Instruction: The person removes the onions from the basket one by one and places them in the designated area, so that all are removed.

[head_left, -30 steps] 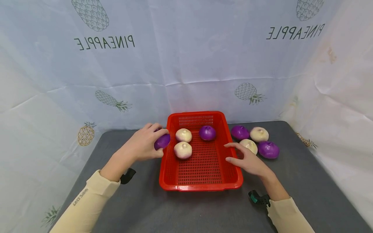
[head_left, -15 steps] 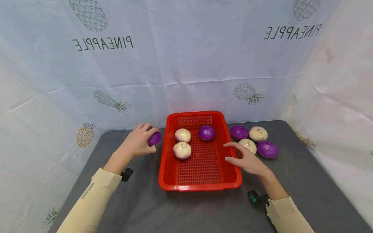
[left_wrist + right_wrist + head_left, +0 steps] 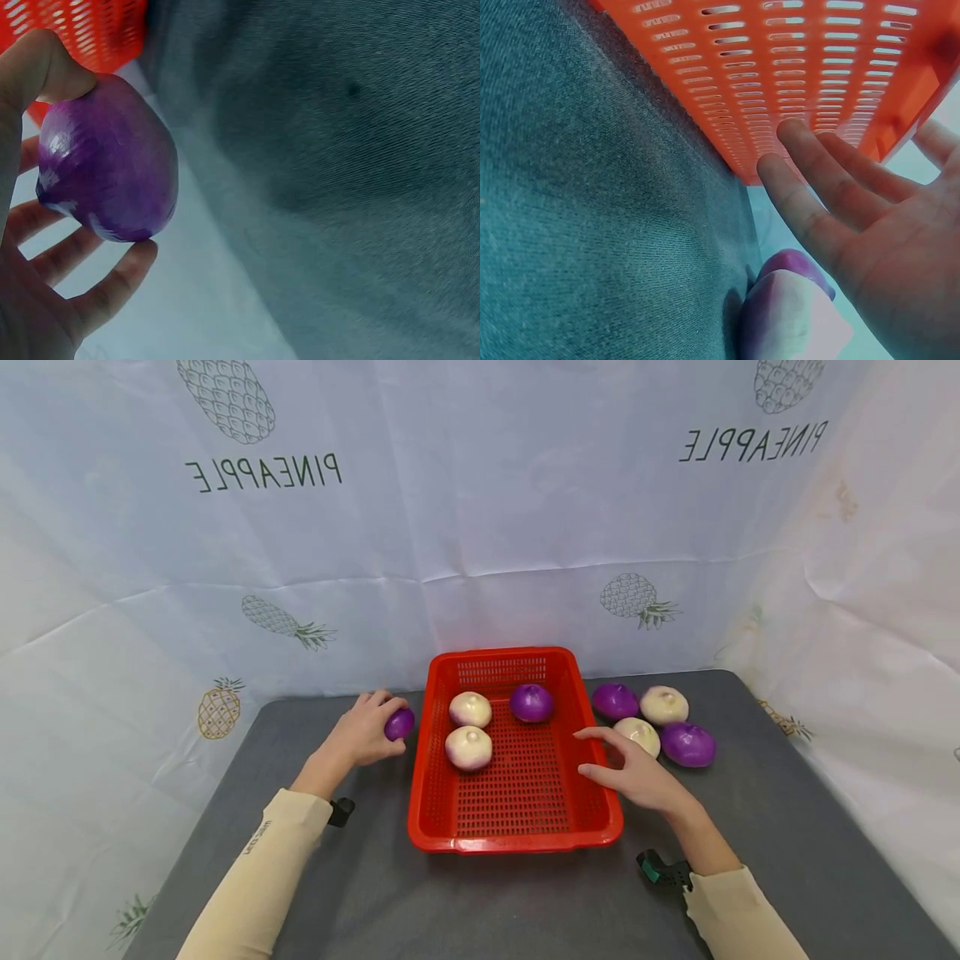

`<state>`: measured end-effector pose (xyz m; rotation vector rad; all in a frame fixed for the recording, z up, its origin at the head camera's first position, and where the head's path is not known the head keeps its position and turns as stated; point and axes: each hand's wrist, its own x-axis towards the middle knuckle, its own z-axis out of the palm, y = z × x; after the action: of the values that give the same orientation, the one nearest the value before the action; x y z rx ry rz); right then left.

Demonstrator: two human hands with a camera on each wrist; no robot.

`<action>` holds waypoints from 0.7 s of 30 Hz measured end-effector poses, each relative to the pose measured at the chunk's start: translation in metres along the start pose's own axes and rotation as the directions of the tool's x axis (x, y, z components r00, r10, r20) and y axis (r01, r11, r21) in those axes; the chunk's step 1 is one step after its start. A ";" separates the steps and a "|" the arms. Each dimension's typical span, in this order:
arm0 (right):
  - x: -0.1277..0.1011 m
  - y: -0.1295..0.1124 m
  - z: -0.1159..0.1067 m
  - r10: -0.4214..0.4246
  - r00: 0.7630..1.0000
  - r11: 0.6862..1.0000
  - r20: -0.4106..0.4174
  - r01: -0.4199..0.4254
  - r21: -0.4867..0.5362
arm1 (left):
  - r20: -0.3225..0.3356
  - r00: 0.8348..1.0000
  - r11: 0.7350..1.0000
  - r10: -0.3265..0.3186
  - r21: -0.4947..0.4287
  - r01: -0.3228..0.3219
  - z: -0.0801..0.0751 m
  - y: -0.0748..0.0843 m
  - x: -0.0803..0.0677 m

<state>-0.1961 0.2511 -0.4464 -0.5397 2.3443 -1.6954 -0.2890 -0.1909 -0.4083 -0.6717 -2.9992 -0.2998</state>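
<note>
Three onions (image 3: 468, 748) lie in the basket (image 3: 516, 842), four on the table (image 3: 450, 910) to its right.

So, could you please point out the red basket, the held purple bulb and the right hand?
Red basket (image 3: 517, 843), head view: near rim.
Held purple bulb (image 3: 112, 161), left wrist view: middle of its side.
Right hand (image 3: 640, 775), head view: back of hand.

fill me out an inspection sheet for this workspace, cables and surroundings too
Surface: dark grey table, cloth-like texture.
Job's things: red basket holding two pale bulbs and one purple bulb; two more pale bulbs and two more purple bulbs grouped right of it.
Clutter: nothing seen.
Left hand: grips another purple bulb, left of the basket.
Right hand: at the basket's right rim, no bulb held; contact unclear.
Cables: nothing seen.
Surroundings: pale, creased pineapple-print backdrop.
</note>
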 end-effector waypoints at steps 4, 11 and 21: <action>0.000 0.000 0.000 -0.001 1.000 1.000 -0.002 0.001 0.005 | 0.021 0.999 0.999 -0.035 -0.025 0.035 0.010 -0.004 0.003; -0.001 0.000 0.001 0.007 1.000 1.000 -0.003 -0.007 0.006 | 0.040 0.996 0.996 -0.077 -0.041 0.078 0.019 -0.005 0.007; 0.000 0.000 0.001 0.011 1.000 1.000 -0.002 -0.011 0.013 | 0.063 0.991 0.992 -0.115 -0.047 0.119 0.028 -0.008 0.010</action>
<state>-0.1957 0.2507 -0.4471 -0.5222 2.3322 -1.7057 -0.3017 -0.1887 -0.4363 -0.5184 -3.1046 -0.3696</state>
